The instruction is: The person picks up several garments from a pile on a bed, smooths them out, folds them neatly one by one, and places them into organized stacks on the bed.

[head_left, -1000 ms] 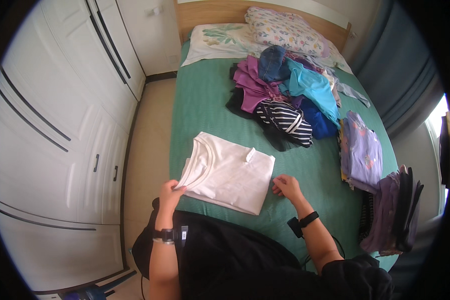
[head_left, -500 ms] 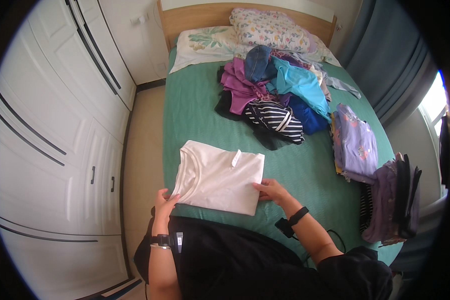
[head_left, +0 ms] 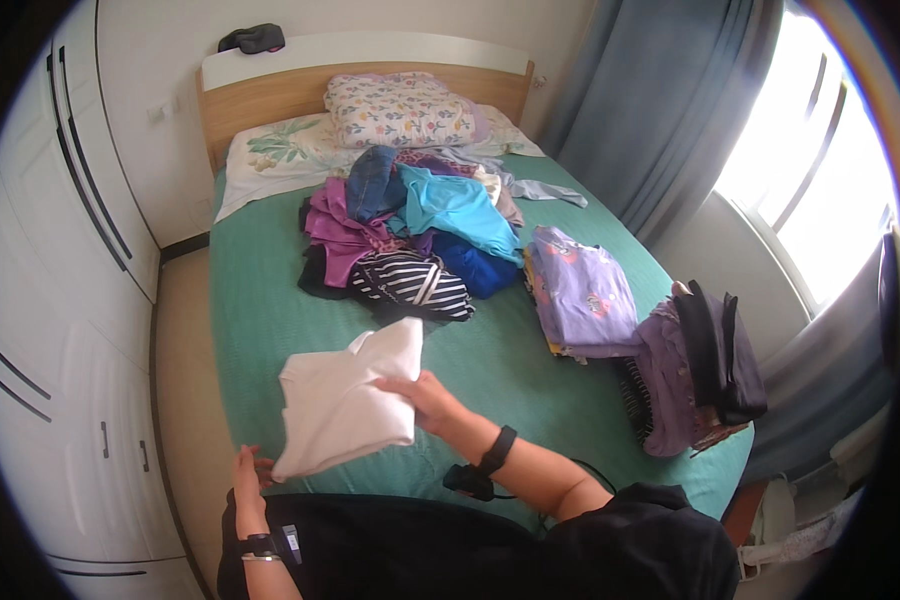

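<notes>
A white T-shirt (head_left: 345, 400), folded into a compact bundle, is gripped at its right side by my right hand (head_left: 420, 395), thumb on top. That side is lifted and tilted above the green bed sheet (head_left: 260, 350). Beside the shirt's lower left corner, my left hand (head_left: 251, 472) has its fingers stretched out and holds nothing. Whether its fingertips touch the cloth I cannot tell. The shirt hides the underside of my right hand's grip.
Loose clothes lie heaped mid-bed, including a striped garment (head_left: 410, 283) and a turquoise top (head_left: 460, 205). To the right stand a stack of folded lilac clothes (head_left: 585, 295) and another dark and purple pile (head_left: 670, 375). A black device (head_left: 468, 482) with a cable lies near my right forearm.
My right hand has raised the right side of the T-shirt off the bed. My left hand has come off the shirt's left edge. The view has swung right and up.
</notes>
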The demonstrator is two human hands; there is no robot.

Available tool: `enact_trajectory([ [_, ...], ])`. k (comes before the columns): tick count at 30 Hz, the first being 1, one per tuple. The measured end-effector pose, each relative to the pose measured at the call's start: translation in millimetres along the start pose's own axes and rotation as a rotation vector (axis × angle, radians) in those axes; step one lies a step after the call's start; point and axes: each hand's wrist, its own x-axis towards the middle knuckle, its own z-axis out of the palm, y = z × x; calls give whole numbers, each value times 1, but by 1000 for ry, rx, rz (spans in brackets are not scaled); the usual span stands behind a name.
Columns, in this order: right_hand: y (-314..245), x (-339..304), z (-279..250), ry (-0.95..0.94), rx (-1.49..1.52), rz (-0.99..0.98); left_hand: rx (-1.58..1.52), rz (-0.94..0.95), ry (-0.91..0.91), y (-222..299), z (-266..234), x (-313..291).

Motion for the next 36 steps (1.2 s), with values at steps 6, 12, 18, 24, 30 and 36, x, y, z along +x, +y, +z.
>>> enact_trajectory([
  [6, -99, -68, -21, 139, -61, -153, 72, 69, -21, -26, -4, -3],
  [12, -229, -41, -139, 252, 49, -367, 7, 164, -21, -43, -7, -5],
  [18, -337, -74, -199, 339, 18, -894, 64, 185, -33, -45, -10, -12],
  [24, -270, -70, -318, 535, 198, -872, 73, 169, -11, -44, -8, -12],
  [30, -127, -79, -382, 990, 309, -569, 76, 153, -21, -50, -3, -18],
  [36, -116, -99, -355, 1082, 216, -552, 81, 150, -11, -51, -5, -13],
])
